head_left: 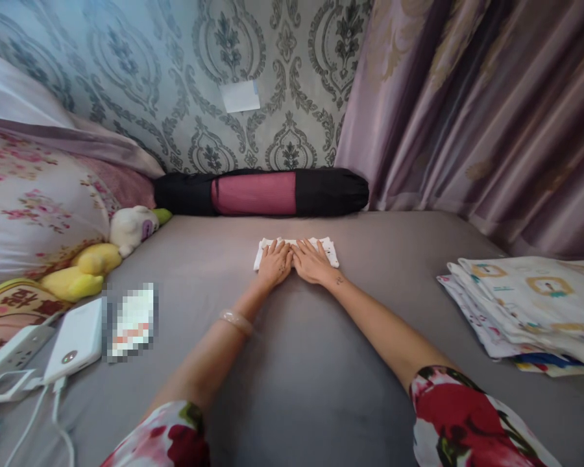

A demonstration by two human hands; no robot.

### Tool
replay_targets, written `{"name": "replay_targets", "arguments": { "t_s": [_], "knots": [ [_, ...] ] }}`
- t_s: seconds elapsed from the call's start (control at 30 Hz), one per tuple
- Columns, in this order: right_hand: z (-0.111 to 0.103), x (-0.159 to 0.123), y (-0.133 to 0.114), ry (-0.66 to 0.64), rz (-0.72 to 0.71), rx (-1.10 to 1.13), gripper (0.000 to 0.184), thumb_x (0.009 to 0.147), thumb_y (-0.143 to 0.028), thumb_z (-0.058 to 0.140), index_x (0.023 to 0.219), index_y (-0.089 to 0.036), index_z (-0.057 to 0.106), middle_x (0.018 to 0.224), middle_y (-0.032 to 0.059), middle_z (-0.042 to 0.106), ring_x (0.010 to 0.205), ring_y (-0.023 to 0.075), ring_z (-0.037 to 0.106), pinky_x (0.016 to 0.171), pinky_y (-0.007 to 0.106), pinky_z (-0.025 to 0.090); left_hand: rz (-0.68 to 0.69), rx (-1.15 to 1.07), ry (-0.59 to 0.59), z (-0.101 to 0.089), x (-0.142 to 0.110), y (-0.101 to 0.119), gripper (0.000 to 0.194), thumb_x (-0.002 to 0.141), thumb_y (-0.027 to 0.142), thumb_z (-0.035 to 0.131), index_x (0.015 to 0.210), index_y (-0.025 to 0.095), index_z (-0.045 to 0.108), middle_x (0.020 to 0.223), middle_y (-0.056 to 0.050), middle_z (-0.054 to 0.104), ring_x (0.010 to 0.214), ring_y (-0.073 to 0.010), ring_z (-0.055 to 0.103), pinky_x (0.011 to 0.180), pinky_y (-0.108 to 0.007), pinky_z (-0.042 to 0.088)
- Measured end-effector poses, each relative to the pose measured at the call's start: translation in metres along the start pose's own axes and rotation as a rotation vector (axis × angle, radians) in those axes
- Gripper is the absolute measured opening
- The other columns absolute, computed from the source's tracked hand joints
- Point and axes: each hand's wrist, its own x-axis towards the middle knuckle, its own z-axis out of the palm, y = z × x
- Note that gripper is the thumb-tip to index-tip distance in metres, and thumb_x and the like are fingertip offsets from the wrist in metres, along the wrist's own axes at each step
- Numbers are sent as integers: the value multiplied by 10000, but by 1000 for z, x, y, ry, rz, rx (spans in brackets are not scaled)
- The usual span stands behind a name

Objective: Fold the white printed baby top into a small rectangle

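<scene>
A small white folded cloth (329, 248) with dark specks lies flat on the grey bed sheet (316, 363), well out in front of me. My left hand (275, 261) rests palm down on its left half, fingers stretched forward. On the right half lies my right hand (312, 261), also flat with fingers extended. The two hands nearly meet at the thumbs, over the middle of the cloth. They cover much of its centre and near edge, and neither one grips it.
At right sits a stack of folded printed cloths (525, 298). A white power bank (78, 340), a power strip (19, 353) with cables and plush toys (133, 227) line the left side. Along the wall lies a long black and pink bag (255, 193).
</scene>
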Motion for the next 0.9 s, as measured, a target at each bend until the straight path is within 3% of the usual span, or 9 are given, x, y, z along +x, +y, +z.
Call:
{"name": "replay_targets", "arguments": {
  "t_s": [0.2, 0.53, 0.67, 0.9],
  "knots": [
    [7, 9, 5, -16, -14, -40, 550, 993, -316, 217, 1495, -151, 367, 1565, 102, 331, 1465, 259, 216, 1187, 534, 68, -10, 62, -61, 8, 3, -9, 482, 998, 340, 252, 1400, 195, 475, 1489, -102, 460, 1426, -302, 317, 1160, -539, 222],
    [17, 14, 15, -79, 47, 44, 545, 1004, -378, 189, 1514, -252, 334, 1592, 43, 281, 1469, 266, 206, 1174, 536, 128, -208, 102, -279, 0, 16, -4, 573, 970, 422, 263, 1492, 205, 357, 1582, -118, 294, 1454, -323, 254, 1166, -518, 201],
    [20, 16, 18, -91, 81, 61, 552, 1002, -378, 179, 1523, -248, 308, 1597, 25, 266, 1473, 246, 193, 1179, 525, 114, -187, 83, -258, -1, 19, -11, 584, 959, 500, 296, 1457, 218, 412, 1566, -128, 325, 1440, -319, 283, 1157, -491, 231],
    [22, 14, 20, -25, 235, 16, 615, 992, -411, 204, 1507, -95, 322, 1596, 127, 244, 1472, 285, 174, 1177, 512, 115, -162, 103, -163, 6, 13, -27, 533, 990, 458, 251, 1443, 241, 432, 1532, -96, 398, 1423, -281, 328, 1165, -492, 226]
  ]
}}
